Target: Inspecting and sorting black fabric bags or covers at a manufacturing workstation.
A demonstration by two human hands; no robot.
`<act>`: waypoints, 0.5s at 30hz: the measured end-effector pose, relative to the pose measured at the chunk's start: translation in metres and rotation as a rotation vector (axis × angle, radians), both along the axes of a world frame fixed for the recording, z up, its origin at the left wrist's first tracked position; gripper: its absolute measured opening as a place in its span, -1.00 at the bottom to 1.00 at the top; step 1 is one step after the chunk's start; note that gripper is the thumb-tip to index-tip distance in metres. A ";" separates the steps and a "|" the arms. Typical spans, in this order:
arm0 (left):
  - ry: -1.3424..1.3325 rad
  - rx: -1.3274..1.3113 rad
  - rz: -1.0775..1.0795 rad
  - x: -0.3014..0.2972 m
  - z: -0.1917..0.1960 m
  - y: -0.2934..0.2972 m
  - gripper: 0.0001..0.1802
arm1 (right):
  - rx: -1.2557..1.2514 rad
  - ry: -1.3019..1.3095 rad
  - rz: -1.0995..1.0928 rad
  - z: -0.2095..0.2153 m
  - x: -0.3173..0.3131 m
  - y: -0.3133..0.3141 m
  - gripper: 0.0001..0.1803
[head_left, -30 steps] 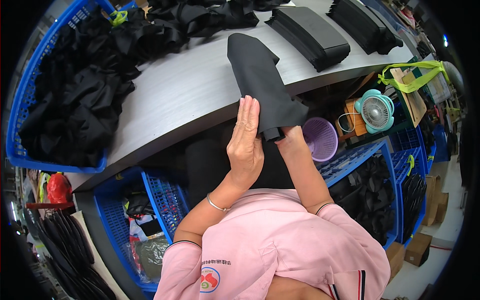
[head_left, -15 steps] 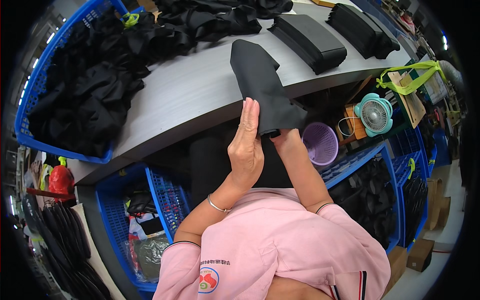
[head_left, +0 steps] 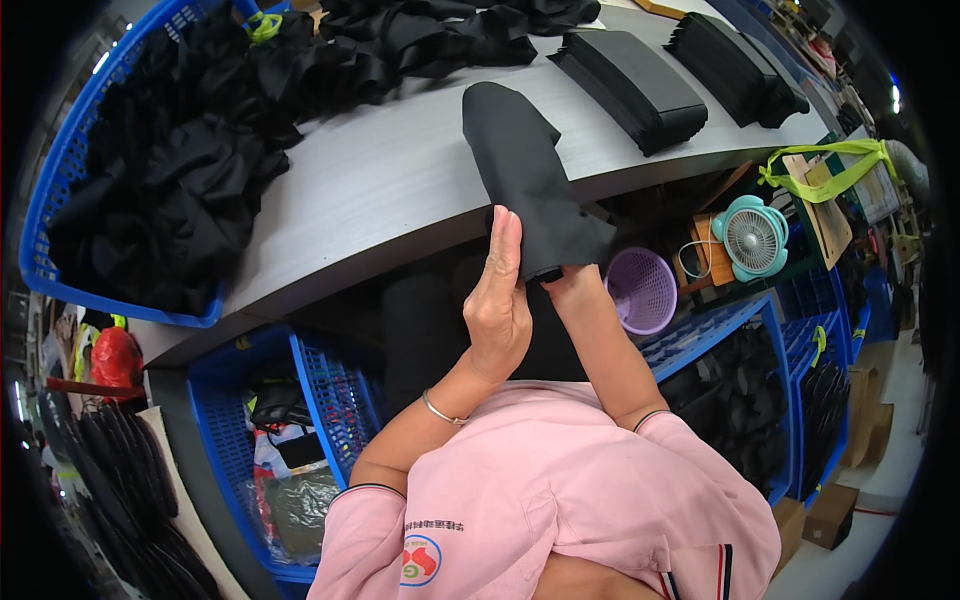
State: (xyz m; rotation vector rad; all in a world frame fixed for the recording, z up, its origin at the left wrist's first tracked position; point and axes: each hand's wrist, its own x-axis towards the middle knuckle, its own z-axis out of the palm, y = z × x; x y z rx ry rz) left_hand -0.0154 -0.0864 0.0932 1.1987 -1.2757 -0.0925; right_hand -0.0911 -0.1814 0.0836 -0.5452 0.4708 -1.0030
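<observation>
A black fabric piece [head_left: 525,180], shaped like a sleeve or pouch, stands out over the table's near edge. My right hand [head_left: 573,281] goes into or behind its lower end; only the wrist and heel of the hand show, and the fingers are hidden by the cloth. Along the lower left side of the piece, my left hand [head_left: 499,305] rests edge-on with its fingers straight and together, touching the cloth. Its thumb is out of sight.
On the grey table [head_left: 350,180] lie a blue basket [head_left: 45,250] of crumpled black cloth and stacked black pieces [head_left: 635,90]. Lower down are a purple bin [head_left: 640,290], a teal fan [head_left: 752,238], a blue crate [head_left: 215,420] at left and another crate [head_left: 790,400] at right.
My left hand has slid slightly down along the cloth. The black piece and my right hand hold almost the same place, and the view has shifted a little.
</observation>
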 end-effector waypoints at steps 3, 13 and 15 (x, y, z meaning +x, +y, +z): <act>-0.030 0.007 0.014 0.005 -0.005 -0.003 -0.25 | -0.042 -0.016 0.013 -0.006 0.003 -0.004 -0.58; 0.073 -0.005 -0.032 0.025 -0.013 -0.016 -0.31 | -0.162 0.023 0.055 -0.025 0.021 -0.033 -0.64; 0.109 -0.006 -0.058 0.029 -0.016 -0.019 -0.33 | -0.122 0.012 0.008 -0.026 0.026 -0.036 -0.63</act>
